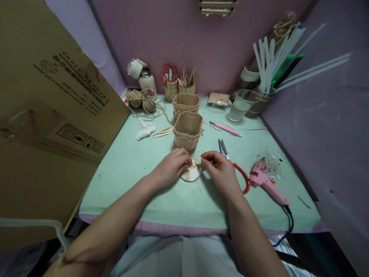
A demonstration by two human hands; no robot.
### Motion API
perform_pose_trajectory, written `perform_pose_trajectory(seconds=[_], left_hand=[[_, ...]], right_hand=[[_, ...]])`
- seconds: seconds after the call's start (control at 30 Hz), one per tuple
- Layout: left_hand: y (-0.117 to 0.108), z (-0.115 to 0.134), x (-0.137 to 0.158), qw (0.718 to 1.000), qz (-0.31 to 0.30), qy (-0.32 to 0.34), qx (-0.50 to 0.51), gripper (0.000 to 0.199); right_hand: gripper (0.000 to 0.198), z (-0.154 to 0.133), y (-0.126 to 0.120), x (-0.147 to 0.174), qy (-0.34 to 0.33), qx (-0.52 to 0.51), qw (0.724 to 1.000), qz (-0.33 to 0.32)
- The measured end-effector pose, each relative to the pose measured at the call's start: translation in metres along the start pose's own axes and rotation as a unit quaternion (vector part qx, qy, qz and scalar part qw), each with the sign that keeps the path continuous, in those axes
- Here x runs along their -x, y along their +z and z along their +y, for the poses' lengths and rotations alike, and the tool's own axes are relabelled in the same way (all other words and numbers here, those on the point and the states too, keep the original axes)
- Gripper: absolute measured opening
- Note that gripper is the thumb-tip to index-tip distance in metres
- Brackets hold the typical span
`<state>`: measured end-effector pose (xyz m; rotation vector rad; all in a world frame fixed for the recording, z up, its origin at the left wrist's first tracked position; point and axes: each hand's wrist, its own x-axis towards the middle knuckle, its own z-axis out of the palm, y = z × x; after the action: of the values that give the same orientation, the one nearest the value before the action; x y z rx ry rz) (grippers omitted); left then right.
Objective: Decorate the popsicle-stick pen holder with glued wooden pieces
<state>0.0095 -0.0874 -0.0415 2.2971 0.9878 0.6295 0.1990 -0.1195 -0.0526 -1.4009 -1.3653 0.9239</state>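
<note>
I've L hand [172,165] curled over wood bits [186,175] in the dish [195,174] on the worktop [173,204], grip unclear, R hand [224,172] pinched narrow, can't tell on what; bits prob light, brittle, best pinched by edges.

Surface [123,184]: moderately dim, diffuse light, apparently from above.
Right hand [223,173]: soft-edged shadow on the surface beside its wrist.
Cardboard box [37,169]: shaded, with a pale sheen on its packing tape [31,119].
Plastic cup [238,110]: faint highlights.
Round dish [196,175]: pale, fine detail inside slightly soft.
Purple side wall [323,154]: murky, stretched by wide-angle distortion.
</note>
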Motion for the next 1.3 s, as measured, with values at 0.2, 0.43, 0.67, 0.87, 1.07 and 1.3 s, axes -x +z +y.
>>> perform_pose_trajectory(seconds=[0.2,0.43,0.67,0.87,1.07,1.3], left_hand=[[-0.001,0.007,0.001,0.968,0.115,-0.096,0.201,0.011],[0.002,0.014,0.000,0.964,0.125,-0.053,0.228,0.011],[0.005,0.016,0.001,0.938,0.139,-0.093,0.303,0.008],[0.014,0.022,-0.002,0.880,0.145,-0.208,0.401,0.007],[0.021,0.020,-0.003,0.849,0.169,-0.243,0.438,0.015],[0.024,0.028,-0.005,0.776,0.223,-0.274,0.522,0.031]], right_hand=[[0.018,0.001,0.002,0.001,0.047,-0.132,0.990,-0.033],[0.016,-0.009,0.014,0.006,0.084,-0.217,0.971,-0.048],[0.018,-0.009,0.020,0.007,0.076,-0.204,0.975,-0.031],[0.014,-0.008,0.024,0.010,0.017,-0.115,0.993,0.019],[0.011,-0.012,0.025,0.012,-0.002,-0.078,0.996,0.031],[0.011,-0.011,0.023,0.009,0.044,-0.134,0.990,0.030]])
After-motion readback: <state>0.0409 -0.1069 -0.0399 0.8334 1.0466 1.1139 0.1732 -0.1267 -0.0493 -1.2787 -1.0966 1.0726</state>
